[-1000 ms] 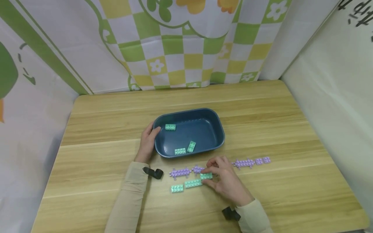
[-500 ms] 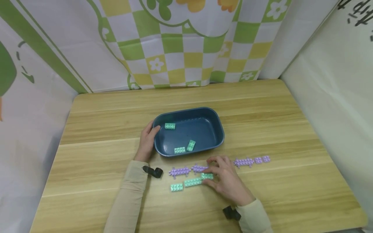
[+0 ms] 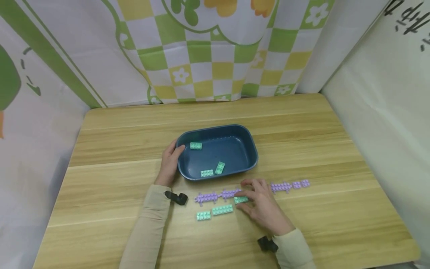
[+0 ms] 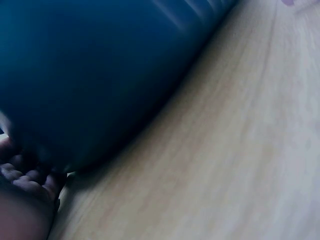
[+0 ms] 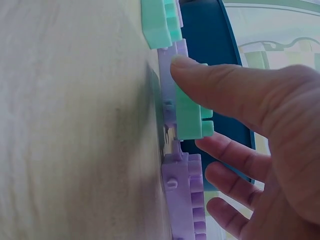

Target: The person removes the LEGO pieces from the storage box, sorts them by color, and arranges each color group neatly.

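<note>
My left hand (image 3: pixel 168 164) grips the left end of a dark blue plastic basin (image 3: pixel 251 153), thumb over the rim; in the left wrist view curled fingers (image 4: pixel 30 182) show by its outer wall. My right hand (image 3: pixel 263 205) pinches a mint-green toy brick (image 3: pixel 240 200) between thumb and fingers. In the right wrist view this brick (image 5: pixel 189 117) stands a little off the table, studs toward the palm, in front of a row of purple pieces (image 5: pixel 182 190). To its left lie a longer mint-green brick (image 3: pixel 222 209) and a shorter one (image 3: pixel 203 215).
Inside the basin are three mint-green bricks, one a tilted brick (image 3: pixel 220 168). The purple row runs along its near side, from a long piece with side pegs (image 3: pixel 206 198) to small square bricks (image 3: pixel 305 183) on the right. A checked cloth (image 3: pixel 201 67) hangs behind the table.
My right hand has shifted slightly right and toward the basin with its brick, opening a gap from the longer green brick. The left hand stays on the basin.
</note>
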